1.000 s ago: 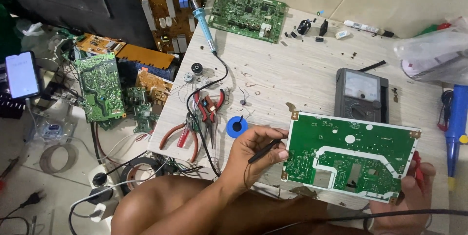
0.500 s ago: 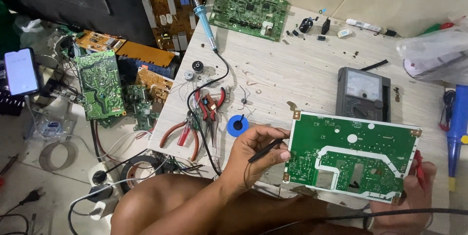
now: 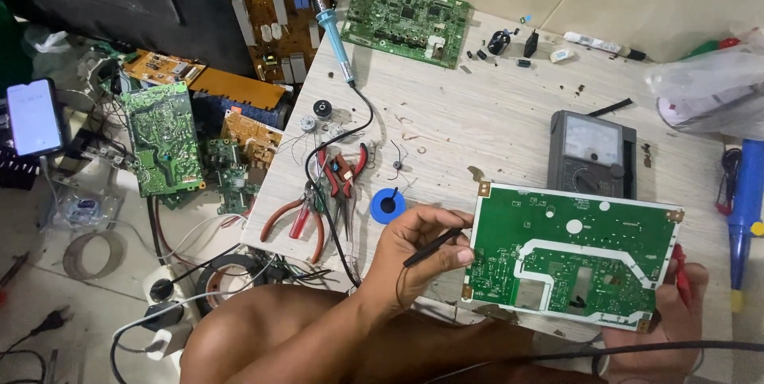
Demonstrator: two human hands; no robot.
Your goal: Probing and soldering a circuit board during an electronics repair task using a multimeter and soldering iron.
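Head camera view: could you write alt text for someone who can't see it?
A person's left hand pinches a thin black probe against the edge of a green circuit board, which the right hand grips at the other end. Behind it on the pale table sit a grey meter, pliers and a soldering iron.

**Bench clutter lying about**

Lying on the pale wooden table [image 3: 493, 113]: a blue-handled soldering iron [image 3: 330, 22], a grey analog multimeter [image 3: 593, 153], red-handled pliers [image 3: 306, 209], a blue solder spool [image 3: 387, 206], a second green board [image 3: 410, 19]. Leaning at the left, off the table: brown and green boards [image 3: 163, 139]. Glowing nearby: a phone screen [image 3: 33, 117].
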